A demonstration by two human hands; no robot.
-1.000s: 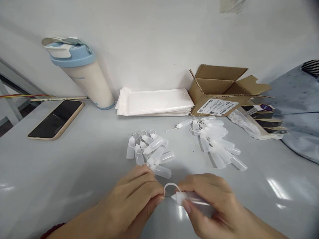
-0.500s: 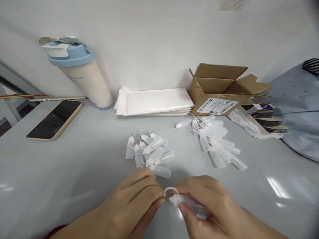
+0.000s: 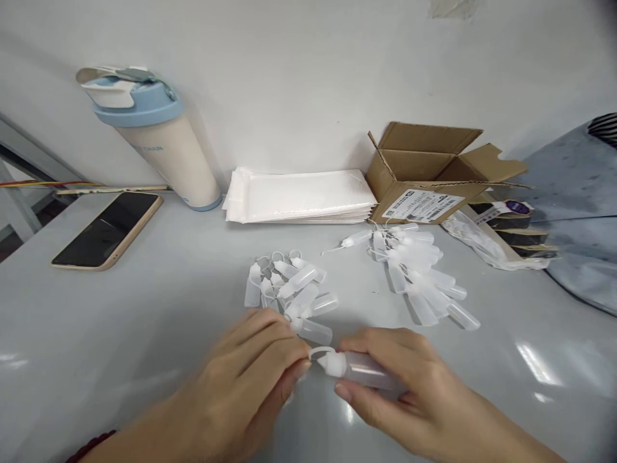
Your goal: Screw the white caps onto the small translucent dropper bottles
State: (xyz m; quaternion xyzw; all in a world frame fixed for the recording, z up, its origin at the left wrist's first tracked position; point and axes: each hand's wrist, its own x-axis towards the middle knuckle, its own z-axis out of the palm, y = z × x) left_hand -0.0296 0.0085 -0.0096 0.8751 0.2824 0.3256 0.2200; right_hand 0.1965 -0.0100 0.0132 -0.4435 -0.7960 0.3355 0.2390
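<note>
A small translucent plastic dropper bottle lies on its side in my right hand, thumb below and fingers above it. Its white conical tip points left toward my left hand. A thin looped cap strap arches from the bottle's neck to my left fingertips, which are pinched on its end; the cap itself is hidden. Just beyond my left hand lies a loose group of similar bottles. Farther right spreads a second pile of bottles, several overlapping. A small whitish bit shows under my left fingers, too unclear to name.
Along the wall stand a cream tumbler with a blue lid, a stack of white padded envelopes and an open cardboard box. A phone lies at left. Bluish fabric hangs at the right edge.
Both hands have shifted slightly up and left with the bottle. My right thumb has slid lower along the bottle, leaving more of its body showing. The piles stay put.
</note>
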